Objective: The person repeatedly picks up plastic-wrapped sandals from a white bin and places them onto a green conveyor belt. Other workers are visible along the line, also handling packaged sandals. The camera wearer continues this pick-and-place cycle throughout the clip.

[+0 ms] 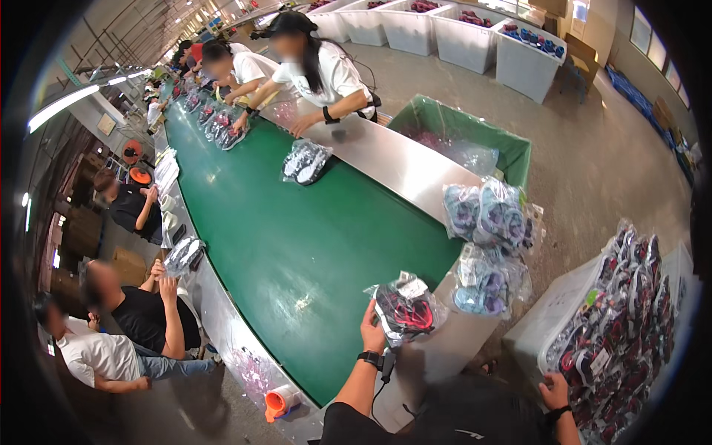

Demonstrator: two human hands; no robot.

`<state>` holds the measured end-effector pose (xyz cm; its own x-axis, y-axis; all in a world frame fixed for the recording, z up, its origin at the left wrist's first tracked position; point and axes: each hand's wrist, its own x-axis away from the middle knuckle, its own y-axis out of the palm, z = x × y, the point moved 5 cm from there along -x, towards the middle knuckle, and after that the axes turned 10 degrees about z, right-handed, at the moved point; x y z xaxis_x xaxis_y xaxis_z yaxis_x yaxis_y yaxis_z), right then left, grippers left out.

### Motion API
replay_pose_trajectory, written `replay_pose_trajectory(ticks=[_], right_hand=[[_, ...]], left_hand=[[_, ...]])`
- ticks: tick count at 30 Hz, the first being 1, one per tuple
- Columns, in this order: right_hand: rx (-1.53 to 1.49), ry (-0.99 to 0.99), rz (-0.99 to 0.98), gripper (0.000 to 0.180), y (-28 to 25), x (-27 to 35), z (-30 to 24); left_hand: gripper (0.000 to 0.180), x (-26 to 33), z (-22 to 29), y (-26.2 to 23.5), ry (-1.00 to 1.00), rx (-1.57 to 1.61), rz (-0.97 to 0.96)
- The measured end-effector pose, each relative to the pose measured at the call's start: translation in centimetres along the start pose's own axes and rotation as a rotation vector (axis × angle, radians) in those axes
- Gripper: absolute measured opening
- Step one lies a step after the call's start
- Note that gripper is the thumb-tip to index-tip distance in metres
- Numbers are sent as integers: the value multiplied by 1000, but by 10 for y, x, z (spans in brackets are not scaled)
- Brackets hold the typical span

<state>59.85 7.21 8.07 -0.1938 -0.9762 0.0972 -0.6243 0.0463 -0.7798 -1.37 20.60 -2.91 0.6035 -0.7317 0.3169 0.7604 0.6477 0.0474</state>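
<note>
Left hand bends around the near-left edge of a bagged pair of dark-and-red shoes, at the near right corner of a green conveyor belt; whether the clear bag rests or is lifted cannot be told. Right of the belt, the same person's right hand is at the rim of a white bin, fingers bent, its grip impossible to make out. Bagged shoes heap high in that bin.

Glossy under tube lights, the belt stretches away into a long, crowded workshop. One grey bagged pair lies near its right edge, with a cluster of bagged pairs farther along. Bagged light-blue shoes are grouped at its near right corner. Bare metal ledges flank it; an orange-mouthed white container lies on the ledge at its near left.

Workers in white shirts lean over the belt's right side, while a person in a black shirt sits at its left. Beyond the right-hand ledge are a green-lined bin, a grey floor and a row of shoe-filled white tubs.
</note>
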Motion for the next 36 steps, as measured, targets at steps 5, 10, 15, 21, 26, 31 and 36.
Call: replay_pose_trajectory(ticks=[5,10,15,21,26,31,36], right_hand=[[92,-157,-75,31,6,-22,-21],[-115,-114,-75,33,1,-37,-58],[-191,-160,-39,31,-28,-51,-112],[-227,-410,44,35,-71,-61,-188],[-238,-643,52,48,-71,-52,-229],[-98,-771,68,79,-70,-40,-236],[67,-671,215,84,-116,-26,-195]], left_hand=[[77,28,-21,-6,-472,325,46],[92,23,-17,18,-276,125,29],[89,40,11,47,-408,236,-100],[65,105,52,119,-485,158,-362],[37,173,64,181,-699,62,-594],[29,249,89,244,-807,10,-792],[42,329,105,299,-792,11,-897]])
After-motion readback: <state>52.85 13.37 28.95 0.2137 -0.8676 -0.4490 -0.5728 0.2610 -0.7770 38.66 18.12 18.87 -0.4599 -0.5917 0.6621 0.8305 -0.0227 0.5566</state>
